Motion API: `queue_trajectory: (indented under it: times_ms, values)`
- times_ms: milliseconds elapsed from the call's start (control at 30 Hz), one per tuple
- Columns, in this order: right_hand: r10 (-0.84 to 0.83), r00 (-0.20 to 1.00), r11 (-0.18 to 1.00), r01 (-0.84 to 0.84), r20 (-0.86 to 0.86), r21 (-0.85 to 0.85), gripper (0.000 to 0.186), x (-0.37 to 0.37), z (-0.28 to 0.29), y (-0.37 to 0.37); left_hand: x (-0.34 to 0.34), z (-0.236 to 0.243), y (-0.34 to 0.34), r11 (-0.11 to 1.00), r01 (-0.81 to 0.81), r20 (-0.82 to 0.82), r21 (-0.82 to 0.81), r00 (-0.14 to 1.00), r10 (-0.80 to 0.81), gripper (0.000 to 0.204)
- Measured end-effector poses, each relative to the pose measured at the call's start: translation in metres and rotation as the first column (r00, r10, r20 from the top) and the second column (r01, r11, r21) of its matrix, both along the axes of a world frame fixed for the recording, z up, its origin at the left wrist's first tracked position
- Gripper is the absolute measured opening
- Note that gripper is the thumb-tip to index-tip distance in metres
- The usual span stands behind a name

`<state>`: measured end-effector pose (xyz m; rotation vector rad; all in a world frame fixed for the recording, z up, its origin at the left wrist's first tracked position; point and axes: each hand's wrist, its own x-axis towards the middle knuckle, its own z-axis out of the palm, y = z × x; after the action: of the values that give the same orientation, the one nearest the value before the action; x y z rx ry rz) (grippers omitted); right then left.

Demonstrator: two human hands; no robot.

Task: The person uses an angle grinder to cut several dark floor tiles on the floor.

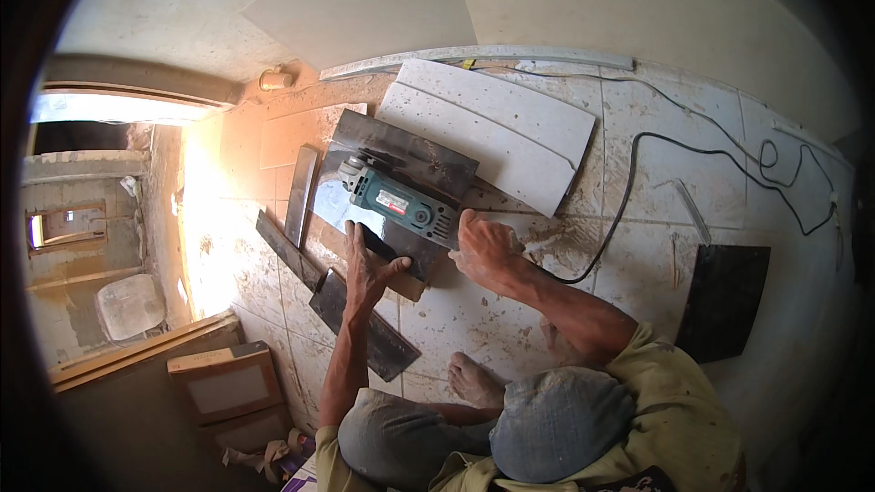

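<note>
Head view: one teal angle grinder (392,200), lying slantwise across a dark glossy tile (437,157), its grey head toward the upper left and its vented rear end toward the lower right. Right hand (488,244): fingers curled and clamped on that rear end, so the grinder's body extends leftward and away from the knuckles. Left hand (365,271): thumb and fingers spread apart, set at the near edge of the dark tile, just below the grinder's body (whether the fingertips press on the tile or only rest there, one cannot tell). Beyond the dark tile, to the upper right: white tiles (510,114), spattered with specks. Near the left forearm: a dark offcut (369,328); further left, two narrow strips, one greyish (302,196), one dark (287,246). Right of the hands: a black cord (631,182), looping over the pale tiled floor (638,246), and a separate dark panel (725,301), well apart. Lower left: a cardboard box (226,383). Along the wall: a long pale bar (547,56).
</note>
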<state>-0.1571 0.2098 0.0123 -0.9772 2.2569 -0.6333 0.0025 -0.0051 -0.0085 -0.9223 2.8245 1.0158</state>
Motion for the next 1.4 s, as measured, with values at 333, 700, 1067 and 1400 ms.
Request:
queue_trajectory:
  times_ms: [333,700,1067,1400]
  values:
    - [-0.005,0.988,1.000,0.007,-0.153,0.007,0.044,0.003,-0.004,0.010,-0.003,0.005,0.003,1.000,0.000,0.019,0.001,1.000,0.000,0.130]
    - [0.007,0.994,1.000,-0.008,-0.107,-0.002,0.049,0.002,0.001,0.020,-0.002,0.005,0.002,1.000,-0.003,0.025,0.006,1.000,0.003,0.131]
    - [0.002,0.989,1.000,-0.002,-0.149,-0.002,0.050,0.008,-0.011,0.030,-0.003,0.004,0.003,1.000,-0.003,0.025,0.017,1.000,0.003,0.131]
    - [-0.013,0.994,1.000,0.014,-0.110,0.005,0.052,0.013,-0.021,0.041,-0.002,0.002,0.001,1.000,-0.006,0.019,0.027,1.000,0.005,0.130]
